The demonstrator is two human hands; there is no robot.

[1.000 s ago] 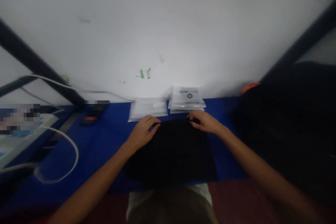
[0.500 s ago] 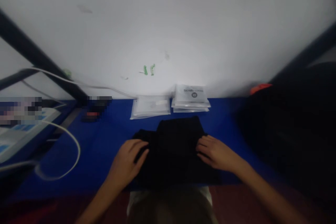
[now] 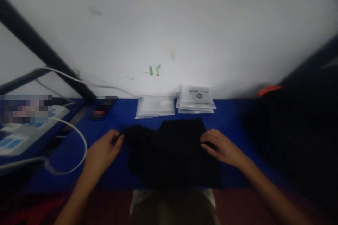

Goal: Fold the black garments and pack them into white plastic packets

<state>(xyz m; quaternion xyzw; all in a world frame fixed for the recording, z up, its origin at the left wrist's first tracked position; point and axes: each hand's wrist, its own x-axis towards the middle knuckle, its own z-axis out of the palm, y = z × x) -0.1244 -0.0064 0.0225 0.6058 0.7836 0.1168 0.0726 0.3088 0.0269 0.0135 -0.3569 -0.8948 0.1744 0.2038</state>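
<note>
A black garment (image 3: 174, 154) lies partly folded on the blue tabletop in front of me; its exact kind is hard to make out in the dim light. At its left, my left hand (image 3: 107, 146) pinches an edge and draws the cloth out sideways. My right hand (image 3: 220, 146) is at the opposite edge, thumb and fingers closed on the fabric. Between the hands the upper part forms a squarish folded panel, and the left part is bunched and slightly lifted.
Flat clear plastic packets (image 3: 155, 107) and a stack of printed packets (image 3: 196, 98) rest against the wall. A power strip (image 3: 16, 140) with a white cable (image 3: 85, 144) is at left, near a blurred dark object (image 3: 101, 109). A large black heap (image 3: 295, 133) stands at right.
My left hand has moved left, pulling the garment's left edge outward. My right hand stays at the right edge. The whole view has shifted slightly.
</note>
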